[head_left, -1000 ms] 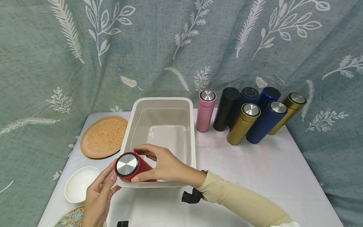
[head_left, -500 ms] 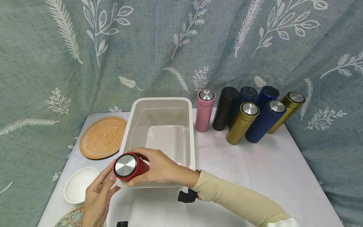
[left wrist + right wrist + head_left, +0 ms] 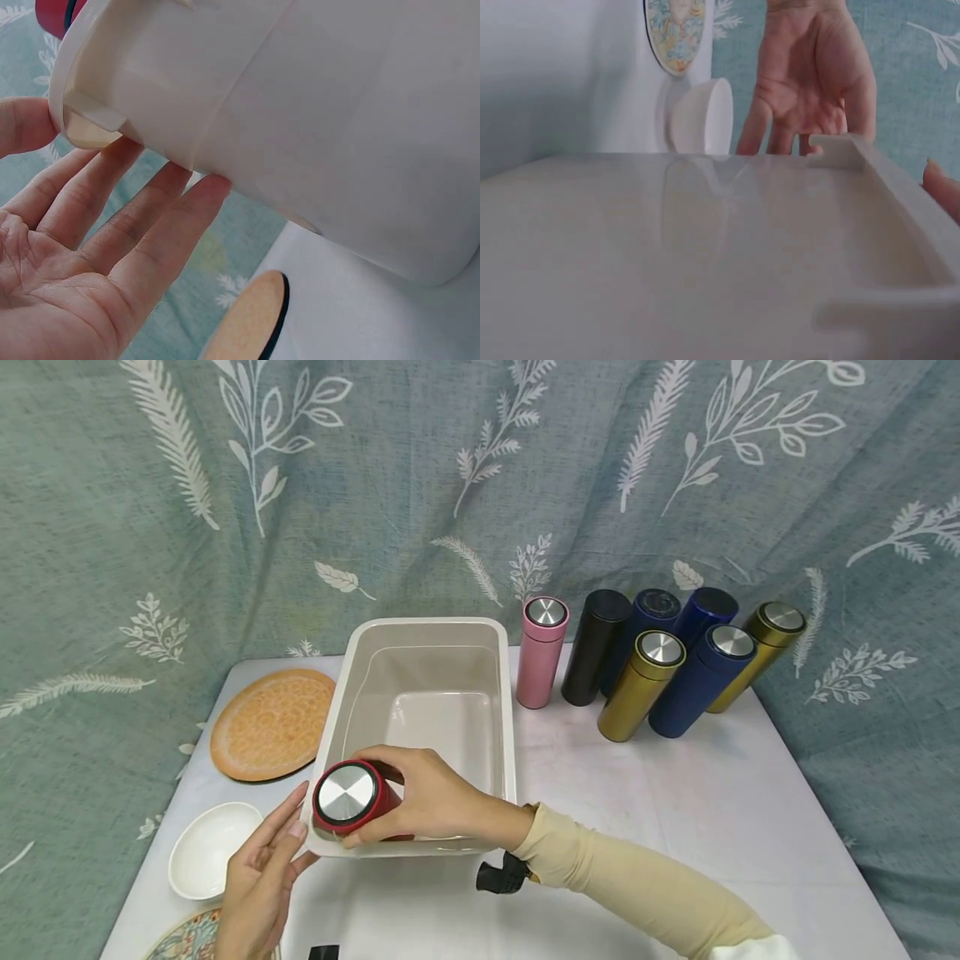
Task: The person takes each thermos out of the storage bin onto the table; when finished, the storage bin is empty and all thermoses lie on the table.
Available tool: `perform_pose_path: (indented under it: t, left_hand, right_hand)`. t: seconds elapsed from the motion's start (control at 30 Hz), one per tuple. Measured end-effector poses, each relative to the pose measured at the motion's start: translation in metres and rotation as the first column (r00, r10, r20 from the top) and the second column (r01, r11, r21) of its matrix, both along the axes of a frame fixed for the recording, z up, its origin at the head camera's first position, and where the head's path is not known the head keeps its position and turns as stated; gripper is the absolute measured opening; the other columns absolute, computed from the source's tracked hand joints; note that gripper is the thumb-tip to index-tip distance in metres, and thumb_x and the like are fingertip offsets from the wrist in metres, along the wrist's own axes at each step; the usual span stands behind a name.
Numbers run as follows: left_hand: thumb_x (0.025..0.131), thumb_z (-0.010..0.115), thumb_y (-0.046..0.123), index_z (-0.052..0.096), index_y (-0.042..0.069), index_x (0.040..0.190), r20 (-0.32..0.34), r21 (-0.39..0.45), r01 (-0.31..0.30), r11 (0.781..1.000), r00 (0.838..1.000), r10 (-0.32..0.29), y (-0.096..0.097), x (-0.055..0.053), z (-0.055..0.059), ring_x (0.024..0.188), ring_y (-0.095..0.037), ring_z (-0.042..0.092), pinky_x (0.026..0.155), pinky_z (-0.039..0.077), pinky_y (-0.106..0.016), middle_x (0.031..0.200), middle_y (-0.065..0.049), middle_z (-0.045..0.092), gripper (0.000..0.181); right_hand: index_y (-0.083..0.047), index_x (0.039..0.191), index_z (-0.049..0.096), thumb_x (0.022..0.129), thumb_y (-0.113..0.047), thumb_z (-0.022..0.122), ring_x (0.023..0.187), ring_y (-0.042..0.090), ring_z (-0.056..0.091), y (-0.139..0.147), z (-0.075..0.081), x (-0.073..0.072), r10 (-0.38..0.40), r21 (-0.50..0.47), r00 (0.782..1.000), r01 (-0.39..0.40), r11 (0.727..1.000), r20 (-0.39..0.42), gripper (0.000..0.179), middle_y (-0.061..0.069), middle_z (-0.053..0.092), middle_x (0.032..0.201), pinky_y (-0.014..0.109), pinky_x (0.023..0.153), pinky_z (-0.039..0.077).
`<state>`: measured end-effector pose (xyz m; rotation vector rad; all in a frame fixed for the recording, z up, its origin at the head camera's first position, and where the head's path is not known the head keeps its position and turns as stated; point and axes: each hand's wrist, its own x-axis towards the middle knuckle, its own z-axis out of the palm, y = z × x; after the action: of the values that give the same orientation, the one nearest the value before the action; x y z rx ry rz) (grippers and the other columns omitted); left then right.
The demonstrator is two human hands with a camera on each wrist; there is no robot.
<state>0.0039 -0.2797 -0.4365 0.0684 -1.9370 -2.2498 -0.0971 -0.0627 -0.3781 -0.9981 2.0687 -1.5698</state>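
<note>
My right hand (image 3: 431, 797) grips a red vacuum flask (image 3: 347, 792) with a shiny steel-topped lid, thumb on the near side and fingers on the far side. The flask tilts at the near left corner of a cream plastic tub (image 3: 508, 718); its lower part is hidden by the hand and the rim. My left hand (image 3: 258, 877) touches that corner from outside. In the left wrist view its fairly straight fingers (image 3: 176, 225) rest against the tub's outer wall, with the thumb at the rim. Only my right thumb (image 3: 943, 191) shows in the right wrist view.
Right of the tub stand a pink flask (image 3: 542, 660), a black flask (image 3: 594, 656) and several blue and gold ones. To the left lie an orange round mat (image 3: 273, 722), a white bowl (image 3: 213, 852) and a patterned plate (image 3: 183, 939). A patterned curtain (image 3: 405, 485) hangs behind.
The flask shifts slightly left with my right hand, then back right, so its lid is now a little apart from my left fingertips. My left hand stays in place at the tub's corner.
</note>
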Motion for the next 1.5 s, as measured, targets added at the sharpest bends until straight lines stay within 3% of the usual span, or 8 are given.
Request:
perform_pose_path:
  t: [0.33,0.6,0.77,0.93,1.13,1.27,1.5]
  left_hand:
    - [0.105,0.043,-0.002,0.038,-0.009,0.149,0.018,-0.021,-0.017,1.0,1.0,0.018,0.002,0.0,0.001,0.123,-0.007,0.065,0.086,0.061,-0.024,0.14,0.007,0.063,0.045]
    - [0.105,0.043,-0.003,0.038,-0.01,0.149,0.009,-0.024,-0.018,1.0,1.0,0.018,0.002,-0.001,0.002,0.122,-0.008,0.065,0.086,0.061,-0.024,0.139,0.006,0.064,0.044]
    - [0.105,0.043,-0.003,0.038,-0.01,0.149,0.008,-0.018,-0.011,1.0,1.0,0.012,0.001,-0.001,0.002,0.123,-0.008,0.065,0.086,0.061,-0.024,0.14,0.006,0.063,0.045]
    - [0.105,0.042,-0.003,0.037,-0.01,0.149,0.006,-0.026,0.004,1.0,1.0,-0.003,0.001,-0.002,0.001,0.123,-0.009,0.065,0.086,0.061,-0.024,0.14,0.006,0.063,0.045]
    - [0.105,0.042,-0.003,0.037,-0.01,0.149,0.006,-0.026,0.013,1.0,1.0,-0.013,0.0,-0.002,0.001,0.124,-0.008,0.064,0.087,0.06,-0.025,0.142,0.006,0.062,0.045]
    - [0.106,0.042,-0.002,0.036,-0.009,0.15,0.011,-0.027,0.022,0.999,1.0,-0.022,0.0,0.0,0.0,0.125,-0.008,0.064,0.088,0.06,-0.025,0.143,0.006,0.061,0.045]
    - [0.106,0.044,0.001,0.036,-0.008,0.151,0.068,-0.049,-0.014,0.999,0.998,0.017,0.001,0.001,0.002,0.124,-0.006,0.064,0.087,0.06,-0.024,0.143,0.008,0.06,0.046]
  right_hand:
    - [-0.018,0.127,0.063,0.068,-0.021,0.095,0.112,-0.005,0.064,0.013,0.004,-0.009,-0.061,-0.044,0.998,0.061,0.997,0.008,0.068,-0.01,0.069,0.117,0.015,0.104,0.048]
    - [-0.014,0.128,0.063,0.068,-0.011,0.093,0.114,0.001,0.066,0.03,0.024,-0.016,-0.101,-0.162,0.995,0.102,0.981,0.02,0.068,0.002,0.07,0.12,0.021,0.106,0.05]
    - [-0.014,0.132,0.062,0.068,-0.01,0.093,0.115,0.005,0.067,0.044,0.041,-0.021,-0.139,-0.202,0.99,0.142,0.969,0.028,0.071,0.002,0.07,0.124,0.023,0.105,0.052]
    - [-0.014,0.134,0.061,0.069,-0.004,0.091,0.113,0.012,0.067,0.063,0.058,-0.027,-0.187,-0.256,0.981,0.194,0.947,0.05,0.073,0.004,0.068,0.126,0.027,0.105,0.053]
    - [-0.011,0.134,0.062,0.069,0.003,0.088,0.108,0.02,0.069,0.093,0.078,-0.035,-0.262,-0.329,0.965,0.255,0.909,0.023,0.072,0.01,0.068,0.124,0.033,0.102,0.056]
    - [-0.009,0.135,0.06,0.068,0.004,0.087,0.108,0.024,0.069,0.113,0.094,-0.039,-0.316,-0.364,0.949,0.298,0.882,0.012,0.074,0.011,0.068,0.124,0.034,0.1,0.057]
    - [-0.005,0.137,0.058,0.069,0.007,0.085,0.111,0.025,0.066,0.141,0.112,-0.039,-0.408,-0.418,0.912,0.387,0.822,0.041,0.074,0.009,0.067,0.124,0.03,0.097,0.058]
